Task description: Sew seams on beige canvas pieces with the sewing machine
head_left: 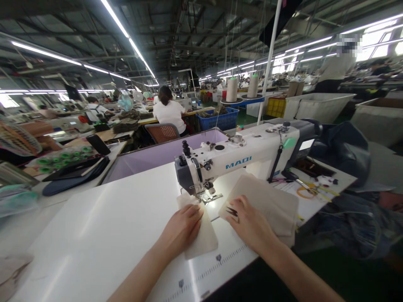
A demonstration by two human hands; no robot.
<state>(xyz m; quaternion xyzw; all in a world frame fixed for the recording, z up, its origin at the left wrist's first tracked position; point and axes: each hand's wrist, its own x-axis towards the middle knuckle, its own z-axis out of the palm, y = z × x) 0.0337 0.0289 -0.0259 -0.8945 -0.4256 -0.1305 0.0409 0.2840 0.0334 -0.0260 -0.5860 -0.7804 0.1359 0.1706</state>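
Note:
A white sewing machine stands on the white table, its lamp lit by the needle. Just in front of the needle, my left hand lies with bent fingers on a small beige fabric piece, pressing it to the table. To the right, my right hand has its fingers curled around small dark-bladed snips. That hand rests at the left edge of a larger beige fabric stack, which lies under the machine arm and extends right.
Scissors and yellow-handled tools lie on the table's right end. Behind the machine are a lilac-walled bin, a blue basket and thread cones. A seated person is farther back.

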